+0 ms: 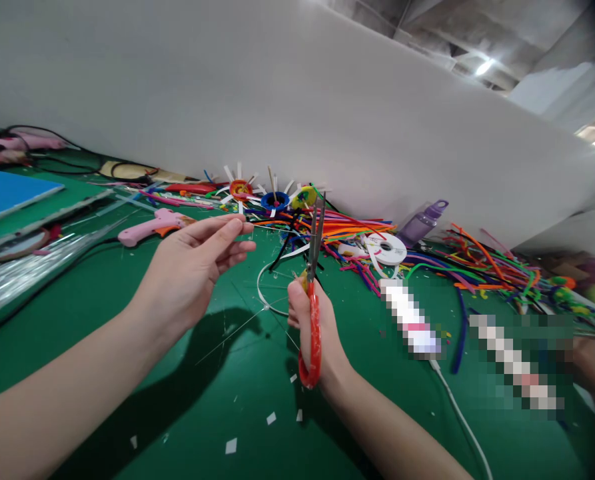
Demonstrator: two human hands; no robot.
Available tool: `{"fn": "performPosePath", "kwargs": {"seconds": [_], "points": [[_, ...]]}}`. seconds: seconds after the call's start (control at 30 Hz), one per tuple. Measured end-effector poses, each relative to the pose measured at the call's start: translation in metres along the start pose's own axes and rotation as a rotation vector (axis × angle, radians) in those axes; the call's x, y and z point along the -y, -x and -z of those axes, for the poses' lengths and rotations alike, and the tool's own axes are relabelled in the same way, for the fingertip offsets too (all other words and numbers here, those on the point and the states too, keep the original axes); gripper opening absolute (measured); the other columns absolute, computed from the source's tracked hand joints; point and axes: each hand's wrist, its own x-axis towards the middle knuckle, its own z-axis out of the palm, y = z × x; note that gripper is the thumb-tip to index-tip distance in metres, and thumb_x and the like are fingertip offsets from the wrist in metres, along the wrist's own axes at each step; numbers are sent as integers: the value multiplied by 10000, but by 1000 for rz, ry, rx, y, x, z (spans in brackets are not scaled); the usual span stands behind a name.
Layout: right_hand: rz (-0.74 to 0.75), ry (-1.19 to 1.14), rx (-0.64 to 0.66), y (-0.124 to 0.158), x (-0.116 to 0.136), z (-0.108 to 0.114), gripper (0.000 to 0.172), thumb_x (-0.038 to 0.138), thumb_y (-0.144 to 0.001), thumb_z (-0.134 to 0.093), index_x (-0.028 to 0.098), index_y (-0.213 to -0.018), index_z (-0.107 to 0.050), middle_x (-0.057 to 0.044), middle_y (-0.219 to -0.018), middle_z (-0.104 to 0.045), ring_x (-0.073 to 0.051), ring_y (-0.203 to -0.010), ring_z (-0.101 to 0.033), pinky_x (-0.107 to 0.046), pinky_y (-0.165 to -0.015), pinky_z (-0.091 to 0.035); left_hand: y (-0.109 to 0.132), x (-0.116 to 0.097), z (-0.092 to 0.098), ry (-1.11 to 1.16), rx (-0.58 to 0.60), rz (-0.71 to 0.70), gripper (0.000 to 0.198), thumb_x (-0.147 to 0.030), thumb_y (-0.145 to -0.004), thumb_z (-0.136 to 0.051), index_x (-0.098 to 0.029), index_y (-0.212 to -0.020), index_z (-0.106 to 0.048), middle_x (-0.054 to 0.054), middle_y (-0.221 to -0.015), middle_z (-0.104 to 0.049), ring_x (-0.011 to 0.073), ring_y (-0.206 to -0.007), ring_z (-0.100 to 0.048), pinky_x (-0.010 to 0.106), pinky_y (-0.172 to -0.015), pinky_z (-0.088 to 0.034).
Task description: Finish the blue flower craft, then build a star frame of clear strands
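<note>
My left hand (187, 273) is closed in a pinch on a thin clear thread (277, 228). The thread runs level to the right, to the blades of a pair of scissors (311, 333). My right hand (324, 327) grips the red handles of these scissors, which point upward, blades slightly apart. A small yellow piece (303, 279) shows by the right fingers; what it belongs to is unclear. Just left of my right hand, a thin white ring (260, 293) is near the table surface, partly hidden by the fingers. Fine clear strands and a small bead (266, 307) are at its edge.
On the green table (217, 407) are a pink glue gun (147, 227), a white ribbon roll (386, 248), piled pipe cleaners (357, 227), a purple bottle (422, 223) and paper scraps (231, 445). A white cable (460, 407) crosses the right. Another person's hand (594, 373) is at the right edge.
</note>
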Motion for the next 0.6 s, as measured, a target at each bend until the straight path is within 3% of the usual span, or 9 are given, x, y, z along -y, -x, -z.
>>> {"fn": "performPosePath", "kwargs": {"seconds": [0.27,0.6], "points": [[-15,-93,-9,0,1,-3,395,569,-739,-606,216,-826,-452,58,-669,-411,-81,-552,-356,-239,-521,-326,4,-3,-1,-137,-17,-150,180,-271,-733,-737,-168,-878,-714,34,-911,-696,67,-646,-598,199,-636,-510],[6,-26,-41,-3,-7,1,396,586,-755,-586,215,-794,-454,48,-659,-415,-88,-554,-349,-239,-506,-304,5,-6,-2,-160,-48,-152,180,-273,-726,-739,-157,-862,-713,36,-918,-680,58,-629,-570,188,-619,-487]]}}
